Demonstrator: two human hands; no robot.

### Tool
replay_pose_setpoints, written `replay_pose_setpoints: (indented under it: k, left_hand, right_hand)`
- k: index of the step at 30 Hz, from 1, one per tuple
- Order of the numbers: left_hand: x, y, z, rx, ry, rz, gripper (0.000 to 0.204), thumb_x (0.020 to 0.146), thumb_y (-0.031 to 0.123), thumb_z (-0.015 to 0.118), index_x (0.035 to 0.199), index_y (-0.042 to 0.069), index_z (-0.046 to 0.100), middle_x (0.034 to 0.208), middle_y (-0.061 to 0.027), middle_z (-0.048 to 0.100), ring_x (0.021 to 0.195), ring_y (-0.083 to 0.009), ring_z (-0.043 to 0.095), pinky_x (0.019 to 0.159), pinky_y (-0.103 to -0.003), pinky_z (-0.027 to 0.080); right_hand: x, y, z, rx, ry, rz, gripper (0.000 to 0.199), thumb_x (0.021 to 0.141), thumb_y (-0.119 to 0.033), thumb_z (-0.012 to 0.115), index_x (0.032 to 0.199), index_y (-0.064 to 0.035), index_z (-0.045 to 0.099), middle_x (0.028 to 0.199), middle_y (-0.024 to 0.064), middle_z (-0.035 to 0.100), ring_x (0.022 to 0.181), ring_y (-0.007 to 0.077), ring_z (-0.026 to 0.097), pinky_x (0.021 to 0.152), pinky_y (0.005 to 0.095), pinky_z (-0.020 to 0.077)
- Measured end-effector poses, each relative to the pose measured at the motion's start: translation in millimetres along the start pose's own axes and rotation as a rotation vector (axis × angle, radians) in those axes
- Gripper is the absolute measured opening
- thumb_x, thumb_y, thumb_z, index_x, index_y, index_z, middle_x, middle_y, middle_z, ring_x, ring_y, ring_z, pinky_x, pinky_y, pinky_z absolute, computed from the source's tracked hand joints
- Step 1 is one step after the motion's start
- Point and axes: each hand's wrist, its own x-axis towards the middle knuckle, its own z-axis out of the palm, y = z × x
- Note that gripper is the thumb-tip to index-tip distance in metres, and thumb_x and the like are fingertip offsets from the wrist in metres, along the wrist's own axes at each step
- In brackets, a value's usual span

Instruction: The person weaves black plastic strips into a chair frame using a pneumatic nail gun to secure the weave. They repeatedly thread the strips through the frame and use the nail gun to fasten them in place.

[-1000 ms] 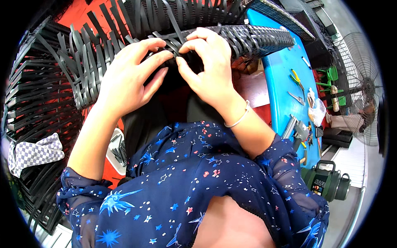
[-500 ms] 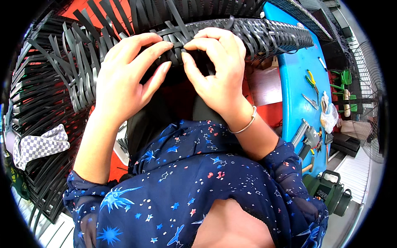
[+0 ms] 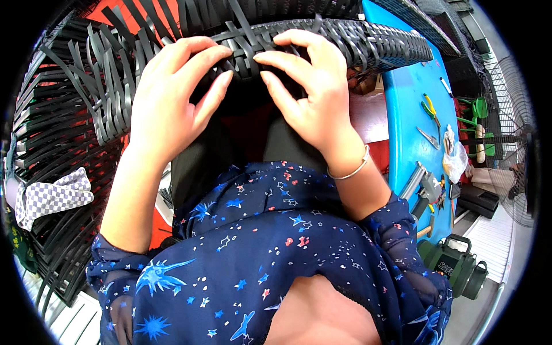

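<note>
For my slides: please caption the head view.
Left hand and right hand at a woven band of flat black strips.

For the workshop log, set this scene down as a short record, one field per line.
Left hand: at the black woven band, thumb and forefinger apart; grip unclear
Right hand: at the same band, thumb and forefinger apart; grip unclear
Loose ends: flat black strips standing up beside the left hand
Far left: grey-and-white checkered cloth
Right side: blue table with yellow-handled pliers and clear plastic bag
Beyond table: fan with wire guard
</note>
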Motion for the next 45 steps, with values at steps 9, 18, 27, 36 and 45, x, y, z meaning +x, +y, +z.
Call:
replay_pose_setpoints:
  k: [9, 18, 27, 36, 45]
  left_hand:
    - [3.4, -2.7, 5.9, 0.031, 0.015, 0.018, 0.029, 0.092, 0.013, 0.072, 0.12, 0.007, 0.071, 0.118, -0.0115, 0.067, 0.111, -0.0313, 0.066, 0.098, -0.04, 0.051]
    - [11.9, -1.3, 15.3, 0.127, 0.11, -0.028, 0.024, 0.091, 0.023, 0.075, 0.109, 0.006, 0.072, 0.107, -0.0096, 0.066, 0.098, -0.0297, 0.066, 0.088, -0.041, 0.051]
    - [15.2, -3.4, 18.5, 0.124, 0.119, -0.06, 0.024, 0.089, 0.025, 0.076, 0.108, 0.01, 0.073, 0.104, -0.0074, 0.066, 0.098, -0.0277, 0.065, 0.087, -0.04, 0.05]
    - [16.2, -16.8, 23.9, 0.021, 0.104, -0.028, 0.02, 0.088, 0.022, 0.077, 0.106, 0.013, 0.077, 0.105, -0.0049, 0.067, 0.098, -0.0255, 0.066, 0.088, -0.04, 0.05]
    - [27.5, -25.7, 10.5, 0.049, 0.017, -0.001, 0.021, 0.086, 0.022, 0.079, 0.101, 0.008, 0.076, 0.098, -0.0082, 0.069, 0.094, -0.0285, 0.068, 0.084, -0.039, 0.054]
  right_hand:
    - [14.8, 9.5, 0.9, 0.062, -0.073, -0.056, 0.022, 0.078, -0.014, 0.078, 0.099, -0.0142, 0.076, 0.113, 0.0031, 0.067, 0.109, 0.0249, 0.064, 0.095, 0.0428, 0.044]
    - [27.0, 10.7, 9.6, -0.066, -0.066, -0.002, 0.014, 0.079, -0.021, 0.079, 0.09, -0.0157, 0.072, 0.104, -0.0003, 0.065, 0.099, 0.0222, 0.064, 0.089, 0.0419, 0.0426]
    - [19.9, -1.1, 36.0, -0.06, 0.158, 0.078, 0.017, 0.073, -0.013, 0.075, 0.087, -0.0156, 0.066, 0.099, 0.0004, 0.06, 0.093, 0.0229, 0.063, 0.089, 0.0447, 0.0398]
    - [16.1, -0.5, 38.5, -0.019, 0.16, 0.08, 0.016, 0.076, -0.009, 0.074, 0.088, -0.0151, 0.066, 0.1, 0.0003, 0.06, 0.095, 0.0226, 0.063, 0.09, 0.044, 0.0401]
    - [12.6, 4.2, 38.9, -0.018, 0.121, 0.029, 0.022, 0.08, -0.012, 0.076, 0.101, -0.0179, 0.077, 0.103, 0.0009, 0.061, 0.099, 0.0213, 0.064, 0.092, 0.0429, 0.0406]
